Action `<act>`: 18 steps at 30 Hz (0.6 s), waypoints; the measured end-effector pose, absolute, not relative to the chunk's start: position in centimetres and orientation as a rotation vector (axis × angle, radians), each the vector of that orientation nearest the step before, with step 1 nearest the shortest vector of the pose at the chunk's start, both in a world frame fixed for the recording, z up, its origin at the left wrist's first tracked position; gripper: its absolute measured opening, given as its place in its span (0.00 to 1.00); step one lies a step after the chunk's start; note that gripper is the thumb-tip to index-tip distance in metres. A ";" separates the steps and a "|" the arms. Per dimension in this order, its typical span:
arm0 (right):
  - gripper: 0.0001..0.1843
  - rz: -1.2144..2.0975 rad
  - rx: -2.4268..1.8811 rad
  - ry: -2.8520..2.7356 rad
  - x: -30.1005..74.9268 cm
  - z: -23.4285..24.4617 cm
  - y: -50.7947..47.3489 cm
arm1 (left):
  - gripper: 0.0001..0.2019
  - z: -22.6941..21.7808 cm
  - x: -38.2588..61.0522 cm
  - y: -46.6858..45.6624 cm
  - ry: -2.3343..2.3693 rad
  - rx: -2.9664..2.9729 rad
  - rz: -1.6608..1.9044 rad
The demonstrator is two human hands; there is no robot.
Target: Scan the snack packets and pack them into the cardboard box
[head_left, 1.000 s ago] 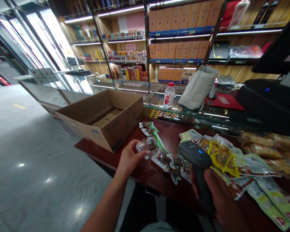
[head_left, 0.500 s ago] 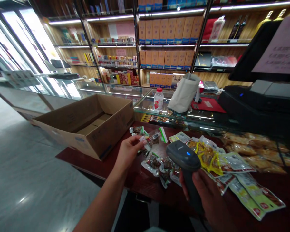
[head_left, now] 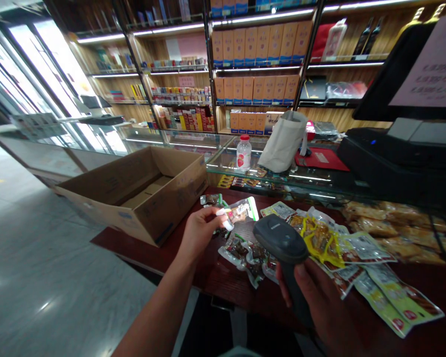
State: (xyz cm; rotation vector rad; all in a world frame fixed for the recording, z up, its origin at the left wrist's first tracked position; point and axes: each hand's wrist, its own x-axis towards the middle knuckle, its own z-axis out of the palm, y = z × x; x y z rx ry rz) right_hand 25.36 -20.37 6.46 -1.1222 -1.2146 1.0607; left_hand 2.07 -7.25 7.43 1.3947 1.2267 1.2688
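Note:
My left hand (head_left: 197,232) pinches a small clear snack packet (head_left: 241,210) with a green edge and holds it up above the dark wooden table (head_left: 223,277). My right hand (head_left: 325,302) is wrapped round the handle of a grey barcode scanner (head_left: 282,243), whose head points toward the packet. Several similar small packets (head_left: 247,253) lie on the table below it. Larger yellow and green snack bags (head_left: 342,248) lie to the right of the scanner.
An open cardboard box (head_left: 141,193) stands on the table's left end. Behind is a glass counter (head_left: 267,173) with a small bottle (head_left: 244,152), a white bag (head_left: 284,141) and a black register (head_left: 397,153). Stocked shelves (head_left: 252,74) line the back wall.
My left hand lifted the small packet off the table and raised it in front of the scanner. The scanner tilted slightly toward it. The camera view shifted.

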 end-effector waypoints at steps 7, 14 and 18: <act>0.24 1.088 -1.149 -1.235 25.3 6.2 -20.6 | 0.11 7.3 2.0 -7.1 1.226 1.419 1.286; 0.26 1.025 -1.142 -1.242 25.1 7.1 -20.7 | 0.11 7.9 1.9 -7.9 1.272 1.437 1.255; 0.26 1.013 -1.148 -1.249 25.0 7.2 -20.6 | 0.12 8.1 1.6 -8.2 1.295 1.458 1.241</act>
